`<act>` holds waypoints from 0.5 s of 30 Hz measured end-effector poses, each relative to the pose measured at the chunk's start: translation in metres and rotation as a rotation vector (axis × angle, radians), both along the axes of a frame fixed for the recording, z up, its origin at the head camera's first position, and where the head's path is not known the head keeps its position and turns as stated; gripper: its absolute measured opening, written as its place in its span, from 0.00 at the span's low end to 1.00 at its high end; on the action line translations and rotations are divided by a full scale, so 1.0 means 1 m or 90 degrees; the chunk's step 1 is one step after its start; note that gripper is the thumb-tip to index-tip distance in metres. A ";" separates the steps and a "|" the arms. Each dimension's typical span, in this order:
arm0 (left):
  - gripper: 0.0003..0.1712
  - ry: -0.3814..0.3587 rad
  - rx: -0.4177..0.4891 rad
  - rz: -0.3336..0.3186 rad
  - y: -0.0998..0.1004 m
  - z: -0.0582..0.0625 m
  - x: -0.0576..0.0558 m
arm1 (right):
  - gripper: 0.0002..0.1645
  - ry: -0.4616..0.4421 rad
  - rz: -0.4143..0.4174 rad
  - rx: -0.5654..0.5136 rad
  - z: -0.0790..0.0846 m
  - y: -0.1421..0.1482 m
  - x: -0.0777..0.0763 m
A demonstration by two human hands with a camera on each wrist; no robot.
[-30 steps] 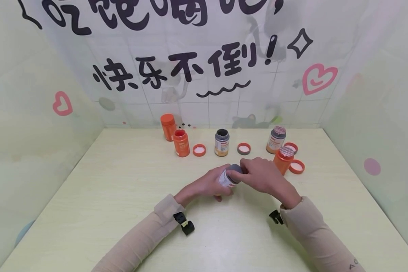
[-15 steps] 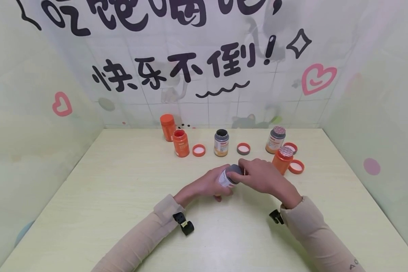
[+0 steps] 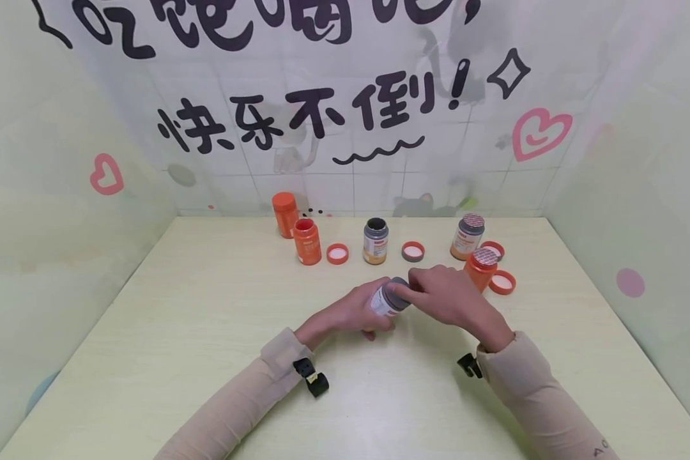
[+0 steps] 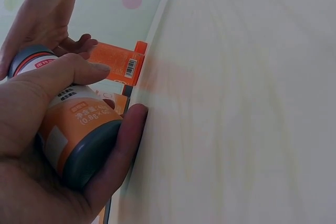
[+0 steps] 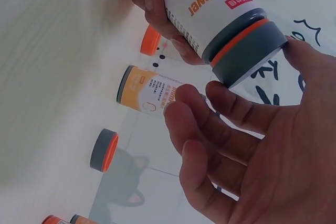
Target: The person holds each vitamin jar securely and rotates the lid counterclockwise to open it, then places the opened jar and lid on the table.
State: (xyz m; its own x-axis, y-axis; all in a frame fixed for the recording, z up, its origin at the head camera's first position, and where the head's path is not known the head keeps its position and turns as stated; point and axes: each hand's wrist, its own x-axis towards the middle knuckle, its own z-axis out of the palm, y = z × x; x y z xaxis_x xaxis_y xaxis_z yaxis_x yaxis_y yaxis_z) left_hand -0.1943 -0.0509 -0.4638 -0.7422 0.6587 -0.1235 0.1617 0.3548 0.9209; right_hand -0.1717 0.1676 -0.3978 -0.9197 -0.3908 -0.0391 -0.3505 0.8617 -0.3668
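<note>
My left hand (image 3: pixel 359 311) grips a supplement bottle (image 4: pixel 79 114) with a white and orange label, holding it tilted above the table. Its dark grey cap (image 5: pixel 251 52) is on the neck, and an orange ring shows along the cap's lower edge. The thumb and index finger of my right hand (image 3: pixel 445 295) pinch that cap from opposite sides. The other right fingers (image 5: pixel 195 169) curl loosely below it. Part of the bottle's body is hidden behind the left fingers in the head view.
Behind the hands stand an open grey bottle (image 3: pixel 375 243), an open orange bottle (image 3: pixel 307 246) and a capped orange bottle (image 3: pixel 285 217). On the right, a grey bottle (image 3: pixel 467 237) and an orange bottle (image 3: pixel 480 271) have foil-sealed tops. Loose caps, including a grey one (image 3: pixel 413 251), lie beside them.
My right hand has shifted slightly to the right, and its thumb has slid back along the cap. The left hand keeps its grip on the bottle, almost unmoved.
</note>
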 end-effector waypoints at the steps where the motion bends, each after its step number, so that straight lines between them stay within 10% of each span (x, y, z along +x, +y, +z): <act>1: 0.31 0.000 0.000 0.000 0.000 0.000 0.000 | 0.36 0.000 0.003 -0.001 0.000 0.000 0.000; 15: 0.32 0.005 0.003 -0.002 -0.001 -0.001 0.000 | 0.36 -0.010 -0.015 0.003 0.004 0.001 0.000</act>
